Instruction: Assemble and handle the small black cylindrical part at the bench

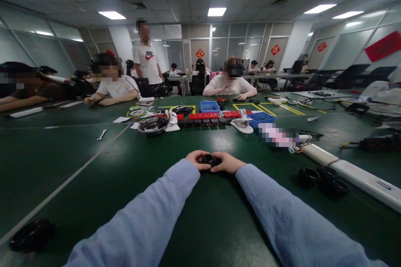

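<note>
A small black round part (208, 159) with a hole in its top is held between both my hands, at or just above the green table (188, 200). My left hand (198, 160) curls round its left side. From the right, my right hand (227, 162) grips it with thumb and fingers. Its underside is hidden by my fingers. Several similar black rings (308, 176) lie grouped to the right of my right forearm. Another black ring (32, 235) rests far to the left, beyond my left sleeve.
Ahead stand a red and black power strip row (203, 119), white clamps (242, 123), coiled cables (153, 124) and blue trays (262, 120). A wrench (102, 134) lies at left. A long white bar (369, 181) runs along the right. Several people sit around the table; one person (148, 60) stands.
</note>
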The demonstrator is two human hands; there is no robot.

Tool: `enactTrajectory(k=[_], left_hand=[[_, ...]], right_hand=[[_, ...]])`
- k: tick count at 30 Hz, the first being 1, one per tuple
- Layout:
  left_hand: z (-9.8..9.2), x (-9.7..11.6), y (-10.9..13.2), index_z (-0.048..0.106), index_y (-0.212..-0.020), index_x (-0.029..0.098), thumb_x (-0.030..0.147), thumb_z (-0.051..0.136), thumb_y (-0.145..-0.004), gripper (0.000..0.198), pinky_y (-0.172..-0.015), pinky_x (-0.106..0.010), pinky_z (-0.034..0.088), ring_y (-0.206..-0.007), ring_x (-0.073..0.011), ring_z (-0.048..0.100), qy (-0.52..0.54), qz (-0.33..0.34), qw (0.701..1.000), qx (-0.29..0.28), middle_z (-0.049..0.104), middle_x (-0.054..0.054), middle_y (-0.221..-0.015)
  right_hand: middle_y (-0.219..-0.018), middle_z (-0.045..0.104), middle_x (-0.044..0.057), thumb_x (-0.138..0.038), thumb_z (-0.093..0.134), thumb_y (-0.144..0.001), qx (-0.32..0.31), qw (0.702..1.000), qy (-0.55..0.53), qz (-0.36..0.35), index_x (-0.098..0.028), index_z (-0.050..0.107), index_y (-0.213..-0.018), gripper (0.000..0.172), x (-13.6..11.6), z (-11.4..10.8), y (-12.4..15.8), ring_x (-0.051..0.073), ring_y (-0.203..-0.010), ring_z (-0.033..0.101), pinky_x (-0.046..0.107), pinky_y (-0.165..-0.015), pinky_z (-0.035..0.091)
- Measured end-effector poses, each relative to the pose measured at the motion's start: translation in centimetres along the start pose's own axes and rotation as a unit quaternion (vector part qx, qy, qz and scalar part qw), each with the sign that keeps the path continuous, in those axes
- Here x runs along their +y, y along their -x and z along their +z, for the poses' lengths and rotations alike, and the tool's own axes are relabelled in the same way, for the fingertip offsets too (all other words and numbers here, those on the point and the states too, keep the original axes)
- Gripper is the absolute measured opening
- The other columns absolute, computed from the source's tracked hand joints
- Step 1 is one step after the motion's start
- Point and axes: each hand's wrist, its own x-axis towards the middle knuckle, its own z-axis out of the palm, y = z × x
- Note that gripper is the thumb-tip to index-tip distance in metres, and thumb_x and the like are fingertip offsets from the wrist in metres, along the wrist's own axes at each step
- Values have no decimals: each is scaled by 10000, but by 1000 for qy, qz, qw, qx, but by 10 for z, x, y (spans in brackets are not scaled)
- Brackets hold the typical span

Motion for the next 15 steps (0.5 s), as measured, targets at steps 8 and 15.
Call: enactTrajectory(k=[8,15], left_hand=[[17,10,8,557,-850,122,306,699,-451,462,-597,-247,406,-704,-132,478,-170,8,966,196,506,-46,-810],[12,2,6,559,-856,136,302,696,-465,447,-600,-248,416,-668,-113,465,-169,28,970,172,493,-31,-796]], right_hand=[[-640,485,-6,-416,628,-522,198,952,228,43,-155,466,-704,356,-1,23,-4,98,-572,423,209,-498,290],[-888,543,52,-436,644,-505,180,963,201,4,-176,476,-961,551,-9,23,2,170,-789,503,279,-669,372]])
